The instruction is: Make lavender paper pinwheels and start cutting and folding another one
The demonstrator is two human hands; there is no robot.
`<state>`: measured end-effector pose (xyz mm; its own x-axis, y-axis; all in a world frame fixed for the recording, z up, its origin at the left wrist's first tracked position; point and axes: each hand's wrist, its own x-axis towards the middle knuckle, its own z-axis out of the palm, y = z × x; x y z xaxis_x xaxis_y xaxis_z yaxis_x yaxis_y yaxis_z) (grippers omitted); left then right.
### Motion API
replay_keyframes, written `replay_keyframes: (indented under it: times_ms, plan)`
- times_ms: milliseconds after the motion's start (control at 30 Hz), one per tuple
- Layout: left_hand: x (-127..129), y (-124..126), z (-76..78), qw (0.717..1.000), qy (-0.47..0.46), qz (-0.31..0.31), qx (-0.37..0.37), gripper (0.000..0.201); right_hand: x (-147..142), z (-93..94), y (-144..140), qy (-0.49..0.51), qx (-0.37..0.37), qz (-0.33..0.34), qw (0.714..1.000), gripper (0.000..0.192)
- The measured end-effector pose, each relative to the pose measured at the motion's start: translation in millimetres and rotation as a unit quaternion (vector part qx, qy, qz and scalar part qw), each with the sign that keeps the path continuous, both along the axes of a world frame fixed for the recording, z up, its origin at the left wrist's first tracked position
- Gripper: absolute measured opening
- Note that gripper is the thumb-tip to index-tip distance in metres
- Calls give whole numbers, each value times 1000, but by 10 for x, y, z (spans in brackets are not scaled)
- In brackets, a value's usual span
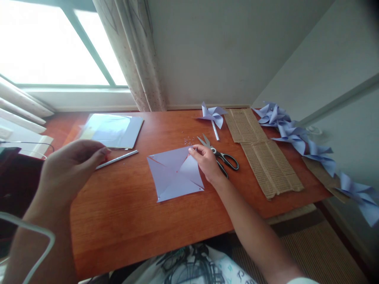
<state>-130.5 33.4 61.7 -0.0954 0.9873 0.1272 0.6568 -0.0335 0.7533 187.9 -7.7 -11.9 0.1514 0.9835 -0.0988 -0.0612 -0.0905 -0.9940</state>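
A lilac paper square [168, 175] lies on the wooden table, slit inward from its corners, with small holes at the corners and a small mark in the middle. At its upper right corner my right hand [207, 161] is closed, thumb and finger pinching the paper. My left hand [78, 165] is raised to the left, fingers pinched; what sits between them, if anything, is too small to tell. Beneath it a rolled paper stick [121, 158] lies on the table. Scissors [222, 156] with black handles rest partly spread, just right of my right hand.
Tiny bits [189, 140] lie beyond the paper. A pinwheel [212, 114] on a stick lies at the back. Cardboard [263, 154] covers part of the right side, with several paper pinwheels [291, 132] beyond it. Paper sheets in a clear sleeve [114, 130] lie back left.
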Motion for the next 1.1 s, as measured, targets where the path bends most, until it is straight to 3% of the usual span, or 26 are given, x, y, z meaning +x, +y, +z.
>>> replay_keyframes:
  times_ms: [133,267,367,633,867,967,1100]
  plan:
    - [458,-128,-9,976,-203,-59,-52,25,14,-1,-1,-11,6,-2,1000,28]
    - [767,-137,-58,952,-272,-121,-77,23,27,-34,15,-42,10,-6,999,26]
    - [908,-114,-118,945,-287,-133,-78,25,39,-66,22,-67,12,2,998,23]
    - [834,-45,-438,943,-318,-72,-65,26,182,-46,27,-93,40,-16,995,19]
    - [894,-77,-572,926,-339,-113,-126,34,353,95,23,26,5,-81,996,32]
    - [1047,-195,-597,888,-382,-171,-190,46,338,107,18,70,-23,-76,994,35]
    - [1226,-375,-603,773,-516,-222,-293,68,233,111,-3,89,-32,-67,993,36]
